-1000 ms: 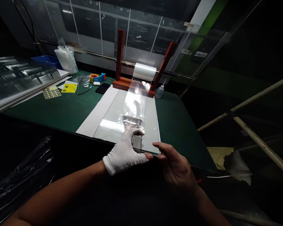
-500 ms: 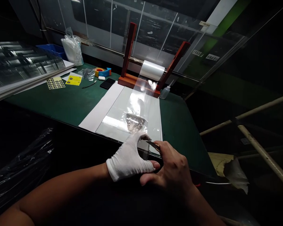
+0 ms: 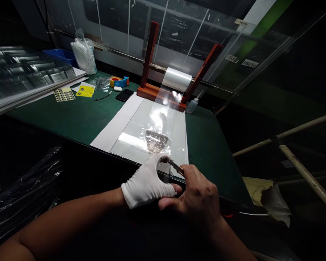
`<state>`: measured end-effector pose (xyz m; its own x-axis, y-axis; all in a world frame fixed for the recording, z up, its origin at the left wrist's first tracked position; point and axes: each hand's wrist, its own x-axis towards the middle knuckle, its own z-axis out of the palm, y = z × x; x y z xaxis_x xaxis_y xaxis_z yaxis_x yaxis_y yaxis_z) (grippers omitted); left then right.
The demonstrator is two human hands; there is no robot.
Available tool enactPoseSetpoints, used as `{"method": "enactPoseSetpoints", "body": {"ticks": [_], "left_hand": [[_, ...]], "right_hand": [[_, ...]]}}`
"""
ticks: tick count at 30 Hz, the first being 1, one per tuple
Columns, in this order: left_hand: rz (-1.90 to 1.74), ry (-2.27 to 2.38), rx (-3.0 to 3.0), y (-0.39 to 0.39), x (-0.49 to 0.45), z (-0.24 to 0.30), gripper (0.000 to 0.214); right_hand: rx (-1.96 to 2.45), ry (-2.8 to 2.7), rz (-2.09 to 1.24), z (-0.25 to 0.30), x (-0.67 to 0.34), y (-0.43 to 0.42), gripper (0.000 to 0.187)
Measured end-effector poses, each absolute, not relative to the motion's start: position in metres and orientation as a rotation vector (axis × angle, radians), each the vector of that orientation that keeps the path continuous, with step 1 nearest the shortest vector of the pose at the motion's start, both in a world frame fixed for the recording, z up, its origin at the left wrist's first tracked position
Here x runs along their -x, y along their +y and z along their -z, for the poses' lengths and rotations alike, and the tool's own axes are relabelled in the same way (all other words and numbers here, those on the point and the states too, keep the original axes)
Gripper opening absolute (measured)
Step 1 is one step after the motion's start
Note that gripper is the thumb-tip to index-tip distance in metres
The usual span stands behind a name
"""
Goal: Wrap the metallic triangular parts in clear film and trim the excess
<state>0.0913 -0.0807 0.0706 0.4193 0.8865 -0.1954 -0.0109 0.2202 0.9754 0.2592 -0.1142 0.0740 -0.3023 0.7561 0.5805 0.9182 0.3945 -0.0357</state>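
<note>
My left hand (image 3: pixel 149 183), in a white glove with bare fingertips, is closed with its thumb and fingers curved around a thin clear pane (image 3: pixel 165 176) just off the table's front edge. Pinched in my bare right hand (image 3: pixel 199 188) is a slim metal-bladed knife (image 3: pixel 176 167). Its tip meets the pane's upper right edge, close to my left fingertips. Just beyond the hands, crinkled clear film (image 3: pixel 154 143) with a dark-edged shape under it lies on a glass sheet (image 3: pixel 130 127). The film runs back to a roll (image 3: pixel 177 79).
A red wooden stand (image 3: pixel 149 92) carries the roll at the table's back. Left of it lie a phone (image 3: pixel 124 95), a tape dispenser (image 3: pixel 119 82) and sticker sheets (image 3: pixel 64 94). A squeeze bottle (image 3: pixel 191 106) stands right of the stand. Stacked clear parts (image 3: pixel 29 69) occupy the far left.
The knife's tip has shifted slightly up and left along the pane's edge near my left fingers. Both hands otherwise keep nearly the same place, and the view has tilted slightly.
</note>
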Motion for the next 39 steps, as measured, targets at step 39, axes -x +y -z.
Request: {"method": "enactPoseSetpoints", "body": {"ticks": [39], "left_hand": [[-0.754, 0.894, -1.006, -0.081, -0.101, -0.053, 0.068]], "right_hand": [[1.615, -2.175, 0.317, -0.052, -0.272, -0.121, 0.075]]}}
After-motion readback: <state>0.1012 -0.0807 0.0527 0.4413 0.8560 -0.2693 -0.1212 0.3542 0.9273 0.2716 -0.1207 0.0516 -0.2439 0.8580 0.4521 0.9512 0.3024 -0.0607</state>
